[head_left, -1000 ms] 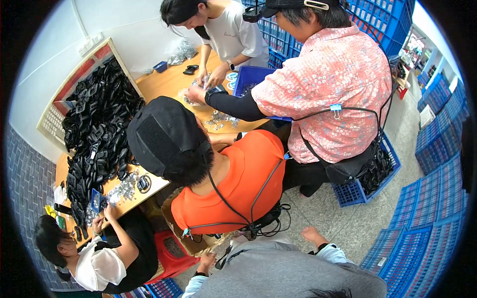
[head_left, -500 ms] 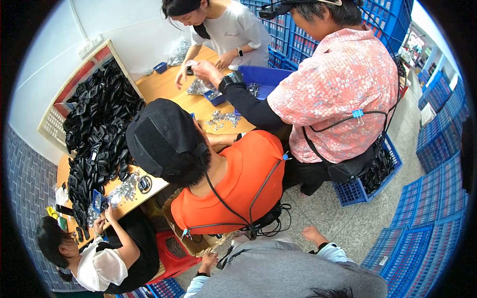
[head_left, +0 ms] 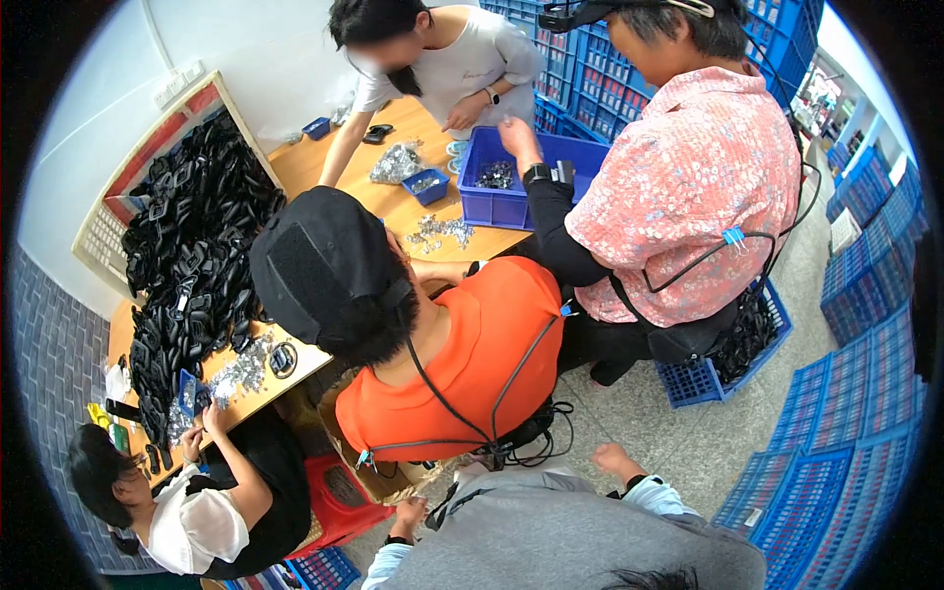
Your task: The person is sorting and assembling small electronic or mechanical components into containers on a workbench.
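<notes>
Both of my forearms show light blue cuffs and dark wristbands beside my grey top. My left hand hangs low with its fingers curled, nearest the red stool and a cardboard box. Out over the floor, my right hand is loosely closed, and I see nothing in it. Neither hand touches the work table. Just ahead of me is a person in an orange top and black cap, with cords and clips across the back. That person's hands are mostly hidden.
Black plastic parts are heaped at the left, near small silvery metal pieces. A person in a pink patterned shirt stands by a blue tub. Two people in white work around the table. Blue crates line the right side.
The pink-shirted person's hand has moved right, over the blue tub, which now sits slightly differently. The far person in white reaches lower left; a black part lies on the table. My hands barely shift.
</notes>
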A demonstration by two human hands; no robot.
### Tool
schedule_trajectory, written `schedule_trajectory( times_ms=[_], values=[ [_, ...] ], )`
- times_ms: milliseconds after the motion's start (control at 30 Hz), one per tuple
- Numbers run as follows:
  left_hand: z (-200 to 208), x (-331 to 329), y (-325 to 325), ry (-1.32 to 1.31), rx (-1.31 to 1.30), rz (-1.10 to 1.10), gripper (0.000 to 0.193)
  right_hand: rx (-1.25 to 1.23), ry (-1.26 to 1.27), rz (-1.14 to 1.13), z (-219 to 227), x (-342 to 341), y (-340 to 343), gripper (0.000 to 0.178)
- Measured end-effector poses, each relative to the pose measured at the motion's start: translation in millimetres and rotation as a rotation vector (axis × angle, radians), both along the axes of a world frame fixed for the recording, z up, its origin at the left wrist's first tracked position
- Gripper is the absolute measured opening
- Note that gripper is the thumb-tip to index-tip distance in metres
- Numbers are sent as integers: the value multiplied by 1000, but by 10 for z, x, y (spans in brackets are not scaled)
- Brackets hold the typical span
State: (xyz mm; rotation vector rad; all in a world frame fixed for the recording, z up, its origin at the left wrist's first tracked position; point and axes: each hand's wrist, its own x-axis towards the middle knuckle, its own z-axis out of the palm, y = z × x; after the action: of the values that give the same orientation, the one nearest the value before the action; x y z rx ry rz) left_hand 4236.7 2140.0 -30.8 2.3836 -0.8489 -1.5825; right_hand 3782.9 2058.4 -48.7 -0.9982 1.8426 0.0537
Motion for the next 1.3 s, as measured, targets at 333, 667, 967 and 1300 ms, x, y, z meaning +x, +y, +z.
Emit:
schedule_trajectory(
  times_ms=[333,667,967,1300],
  values=[
    [-46,18,46,36,-91,10,24,-71,-78,-36,20,-12,-51,18],
    [-48,43,0,89,-50,94,23,-12,2,73,61,32,-110,20],
    [-307,224,68,96,-23,43,24,-89,48,224,-140,15,-118,21],
    [-13,148,-57,41,-16,84,22,-26,7,191,3,111,-124,20]
  ],
)
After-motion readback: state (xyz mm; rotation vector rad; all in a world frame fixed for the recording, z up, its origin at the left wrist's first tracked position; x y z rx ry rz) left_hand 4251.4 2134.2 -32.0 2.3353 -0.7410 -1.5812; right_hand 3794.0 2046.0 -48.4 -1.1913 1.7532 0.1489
